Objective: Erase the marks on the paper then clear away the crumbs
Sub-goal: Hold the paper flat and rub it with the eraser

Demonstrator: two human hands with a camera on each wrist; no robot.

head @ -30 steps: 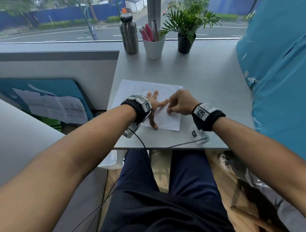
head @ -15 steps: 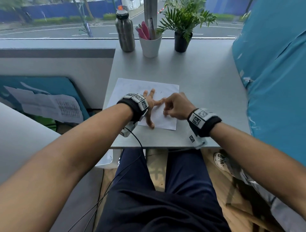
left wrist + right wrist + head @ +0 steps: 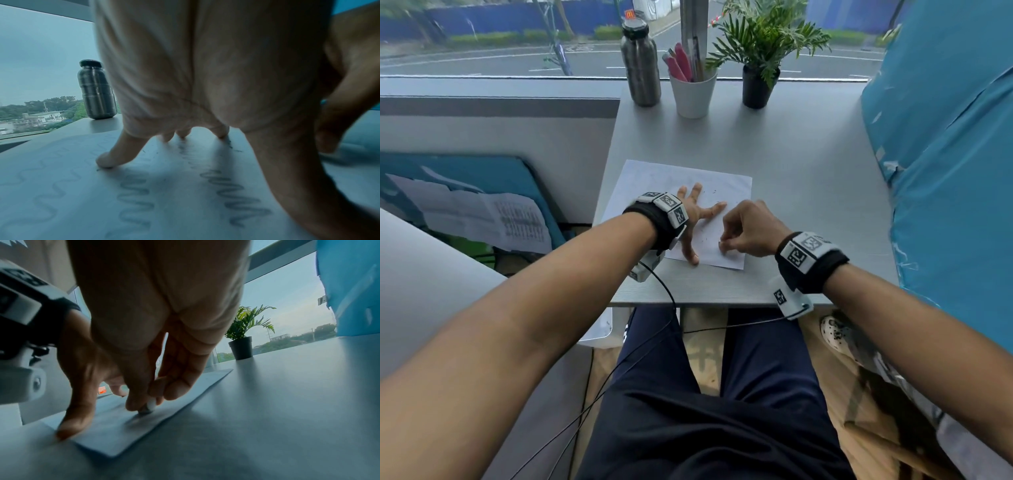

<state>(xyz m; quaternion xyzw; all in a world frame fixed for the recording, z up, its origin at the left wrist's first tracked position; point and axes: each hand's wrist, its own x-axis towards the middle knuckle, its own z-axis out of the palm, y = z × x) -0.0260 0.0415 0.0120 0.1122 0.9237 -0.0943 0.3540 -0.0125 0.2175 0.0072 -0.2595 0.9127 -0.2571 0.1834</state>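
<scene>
Black wristbands (image 3: 812,261), seemingly navy trousers (image 3: 709,411).

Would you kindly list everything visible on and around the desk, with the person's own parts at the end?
paper: one, white, near desk centre, with wavy pencil marks.
crumbs: many, dark specks, scattered on the paper.
eraser: one, white, tip pressed on the paper.
desk: one, grey, by the window.
bottle: one, steel, far edge.
cup: one, white, holding pens, beside the bottle.
plant: one, green in black pot, right of the cup.
printed sheets: a few, white, left of the desk.
left hand: fingers spread, pressing the paper.
right hand: pinches the eraser.
</scene>
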